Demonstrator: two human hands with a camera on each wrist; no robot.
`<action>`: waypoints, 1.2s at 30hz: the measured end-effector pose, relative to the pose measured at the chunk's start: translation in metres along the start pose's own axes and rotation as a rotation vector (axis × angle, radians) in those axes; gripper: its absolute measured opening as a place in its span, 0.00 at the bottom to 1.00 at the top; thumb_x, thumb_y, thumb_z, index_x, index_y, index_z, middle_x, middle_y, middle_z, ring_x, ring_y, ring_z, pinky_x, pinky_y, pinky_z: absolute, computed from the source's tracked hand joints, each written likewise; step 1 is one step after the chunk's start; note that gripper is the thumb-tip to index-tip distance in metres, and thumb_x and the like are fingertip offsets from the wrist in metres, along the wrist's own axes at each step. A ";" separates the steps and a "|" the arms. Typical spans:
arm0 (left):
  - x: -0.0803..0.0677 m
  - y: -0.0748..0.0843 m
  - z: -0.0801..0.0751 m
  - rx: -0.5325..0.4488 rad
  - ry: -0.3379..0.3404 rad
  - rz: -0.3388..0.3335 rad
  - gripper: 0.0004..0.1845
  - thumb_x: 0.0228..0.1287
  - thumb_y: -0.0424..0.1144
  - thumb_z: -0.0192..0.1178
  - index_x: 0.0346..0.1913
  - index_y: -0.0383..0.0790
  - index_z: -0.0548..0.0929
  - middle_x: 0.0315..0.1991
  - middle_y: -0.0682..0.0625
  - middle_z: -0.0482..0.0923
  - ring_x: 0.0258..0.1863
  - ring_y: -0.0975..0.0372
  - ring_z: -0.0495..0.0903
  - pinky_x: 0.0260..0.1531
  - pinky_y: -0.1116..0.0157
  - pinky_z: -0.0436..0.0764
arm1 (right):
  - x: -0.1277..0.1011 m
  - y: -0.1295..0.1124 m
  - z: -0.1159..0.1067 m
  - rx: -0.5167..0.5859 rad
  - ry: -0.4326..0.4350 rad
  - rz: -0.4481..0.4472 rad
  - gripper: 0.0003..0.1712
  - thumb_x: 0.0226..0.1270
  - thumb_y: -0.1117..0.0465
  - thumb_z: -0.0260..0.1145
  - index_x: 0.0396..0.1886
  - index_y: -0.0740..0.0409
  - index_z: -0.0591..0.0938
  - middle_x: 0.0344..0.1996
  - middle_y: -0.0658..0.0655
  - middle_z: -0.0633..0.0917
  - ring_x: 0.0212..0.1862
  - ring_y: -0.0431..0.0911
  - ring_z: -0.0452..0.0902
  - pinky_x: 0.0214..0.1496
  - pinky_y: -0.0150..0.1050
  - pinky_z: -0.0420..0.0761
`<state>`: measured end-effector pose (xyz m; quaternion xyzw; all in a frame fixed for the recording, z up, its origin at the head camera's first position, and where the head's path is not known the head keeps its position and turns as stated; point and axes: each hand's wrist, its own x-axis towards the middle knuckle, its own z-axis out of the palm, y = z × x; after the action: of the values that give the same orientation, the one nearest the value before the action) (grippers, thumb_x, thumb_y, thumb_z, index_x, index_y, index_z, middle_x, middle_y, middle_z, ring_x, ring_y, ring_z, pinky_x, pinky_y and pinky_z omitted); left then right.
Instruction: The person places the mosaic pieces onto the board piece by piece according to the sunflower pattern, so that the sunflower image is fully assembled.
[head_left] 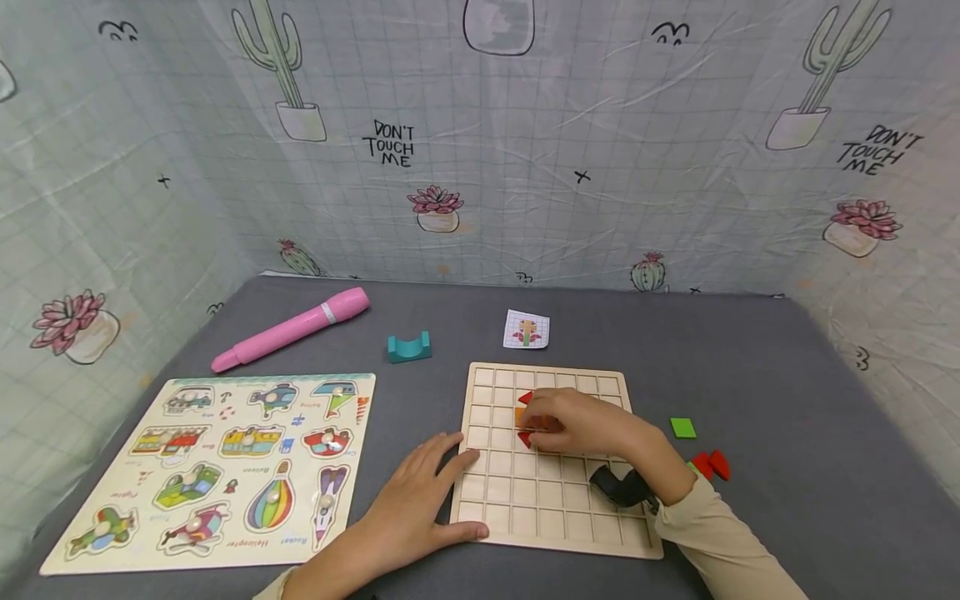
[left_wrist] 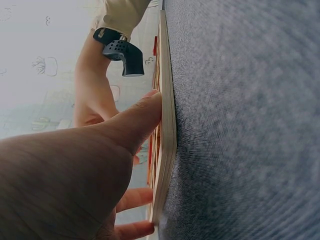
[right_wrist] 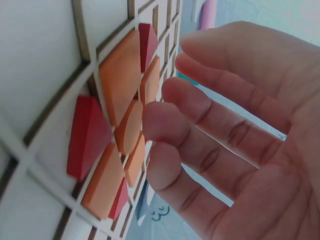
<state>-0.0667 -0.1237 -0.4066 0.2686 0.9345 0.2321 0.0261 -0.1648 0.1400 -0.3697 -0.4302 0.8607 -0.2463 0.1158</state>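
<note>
Even, soft, bright light w/ faint shadows under the hands; no glare. Head view is sharp but bends at the edges, fisheye-style. Left wrist view: washed-out, hazy backdrop, hand up close blurred. Right wrist view: fingers [right_wrist: 210,130] & tiles slightly soft.

Under my right hand [head_left: 581,425] the grid board [head_left: 547,500] is pale, unvarnished wood, smooth and matt, its thin slats showing darker cut edges. The orange and red tiles [right_wrist: 117,130] at my fingertips look like painted wood with a soft satin finish. My left hand [head_left: 416,500] rests on the board's edge and on the grey tablecloth [head_left: 787,417], a finely woven, slightly rough matt fabric. Beyond my left hand, the pink pen [head_left: 288,331] is glossy plastic.
</note>
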 end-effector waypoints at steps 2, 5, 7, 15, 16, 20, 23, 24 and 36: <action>0.000 0.000 0.000 -0.001 -0.004 0.000 0.43 0.57 0.67 0.62 0.69 0.43 0.70 0.71 0.42 0.60 0.71 0.45 0.59 0.67 0.42 0.61 | -0.003 0.001 -0.002 0.003 0.006 0.011 0.07 0.66 0.64 0.65 0.42 0.57 0.85 0.36 0.47 0.80 0.35 0.39 0.72 0.40 0.32 0.77; 0.001 0.001 0.000 -0.007 -0.006 -0.002 0.43 0.56 0.66 0.63 0.69 0.43 0.70 0.71 0.42 0.60 0.71 0.44 0.59 0.67 0.42 0.60 | -0.009 0.004 -0.005 0.015 0.017 0.021 0.07 0.66 0.65 0.65 0.42 0.57 0.86 0.36 0.46 0.81 0.35 0.39 0.72 0.39 0.32 0.77; 0.001 0.000 0.000 -0.005 -0.006 -0.006 0.43 0.56 0.66 0.63 0.69 0.43 0.69 0.71 0.42 0.60 0.71 0.44 0.59 0.68 0.43 0.60 | -0.013 0.007 -0.007 0.022 0.024 0.015 0.06 0.66 0.65 0.66 0.41 0.58 0.86 0.35 0.47 0.81 0.34 0.39 0.72 0.38 0.32 0.77; -0.001 -0.002 0.000 -0.007 0.013 0.008 0.43 0.56 0.67 0.62 0.69 0.44 0.70 0.71 0.43 0.61 0.70 0.44 0.60 0.67 0.42 0.61 | -0.038 0.020 -0.016 0.044 0.052 0.040 0.07 0.66 0.64 0.66 0.43 0.59 0.85 0.37 0.49 0.82 0.32 0.35 0.70 0.33 0.31 0.77; -0.001 -0.002 0.000 -0.007 0.015 0.011 0.43 0.56 0.67 0.62 0.69 0.43 0.70 0.71 0.42 0.61 0.70 0.44 0.60 0.66 0.42 0.61 | -0.042 0.021 -0.017 0.047 0.059 0.047 0.07 0.67 0.64 0.66 0.43 0.59 0.85 0.37 0.49 0.82 0.31 0.35 0.70 0.32 0.30 0.77; 0.000 -0.002 0.001 -0.007 0.017 0.015 0.43 0.56 0.67 0.62 0.69 0.43 0.70 0.71 0.42 0.61 0.70 0.44 0.60 0.66 0.42 0.61 | -0.058 0.028 -0.020 0.058 0.092 0.058 0.07 0.67 0.64 0.66 0.43 0.59 0.85 0.37 0.51 0.83 0.30 0.35 0.70 0.30 0.31 0.77; 0.000 -0.003 0.002 -0.001 0.009 0.013 0.43 0.56 0.67 0.62 0.69 0.43 0.70 0.71 0.41 0.61 0.71 0.44 0.59 0.67 0.42 0.60 | -0.070 0.033 -0.021 0.056 0.125 0.042 0.07 0.66 0.66 0.66 0.42 0.59 0.85 0.37 0.52 0.83 0.31 0.34 0.71 0.31 0.32 0.78; 0.000 -0.003 0.002 0.003 0.005 0.012 0.43 0.56 0.67 0.63 0.69 0.43 0.70 0.71 0.41 0.61 0.71 0.44 0.58 0.67 0.42 0.60 | -0.074 0.036 -0.021 0.052 0.137 0.037 0.06 0.66 0.66 0.66 0.42 0.59 0.85 0.37 0.52 0.83 0.32 0.34 0.71 0.31 0.32 0.78; 0.001 -0.002 0.001 0.004 0.015 0.014 0.43 0.56 0.67 0.63 0.69 0.43 0.70 0.71 0.42 0.61 0.71 0.43 0.59 0.67 0.42 0.61 | -0.108 0.058 -0.036 -0.014 0.203 0.112 0.08 0.66 0.65 0.66 0.44 0.56 0.85 0.41 0.50 0.82 0.43 0.44 0.79 0.40 0.40 0.84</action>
<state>-0.0682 -0.1244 -0.4086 0.2736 0.9332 0.2326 0.0169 -0.1537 0.2672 -0.3710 -0.3549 0.8924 -0.2758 0.0385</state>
